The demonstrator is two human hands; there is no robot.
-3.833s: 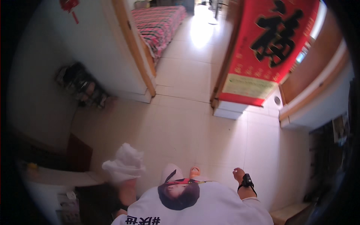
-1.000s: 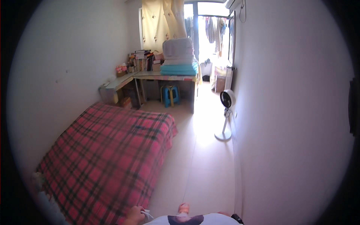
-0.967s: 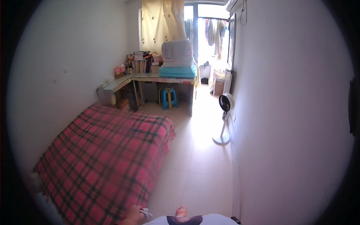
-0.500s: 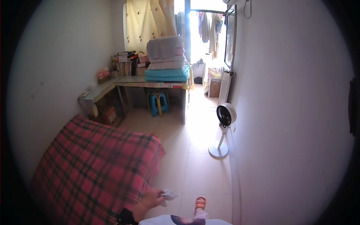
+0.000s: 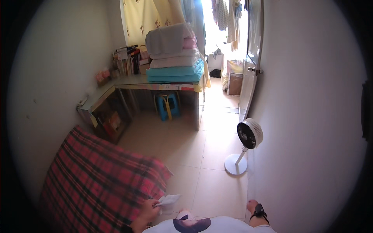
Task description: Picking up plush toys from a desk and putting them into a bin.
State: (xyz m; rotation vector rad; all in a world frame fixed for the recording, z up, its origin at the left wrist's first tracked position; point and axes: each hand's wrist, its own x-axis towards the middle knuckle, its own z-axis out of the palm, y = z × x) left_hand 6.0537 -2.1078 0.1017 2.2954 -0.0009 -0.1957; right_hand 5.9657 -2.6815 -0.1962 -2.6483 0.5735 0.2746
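Note:
Near the lower middle my left hand (image 5: 149, 211) is closed, its fingers pinching a thin, crumpled white cloth (image 5: 169, 202) that juts out to the right. The hand is beside the near right part of a bed covered with a red and black plaid blanket (image 5: 105, 178). At the lower right, close to the white wall, my right hand (image 5: 252, 205) hangs below a dark band on the wrist; its fingers are too foreshortened to make out.
Ahead on the right a white standing fan (image 5: 250, 134) stands by the wall. A desk (image 5: 134, 84) bears folded bedding (image 5: 175, 73) and books (image 5: 126, 60), with a blue stool (image 5: 168, 106) underneath. Beyond, an open door (image 5: 254, 50) leads to a bright area with hanging clothes (image 5: 227, 17).
The fan, desk and doorway appear larger and nearer. My left hand, still holding the white cloth, sits slightly further left. My right hand has come into view at the lower right.

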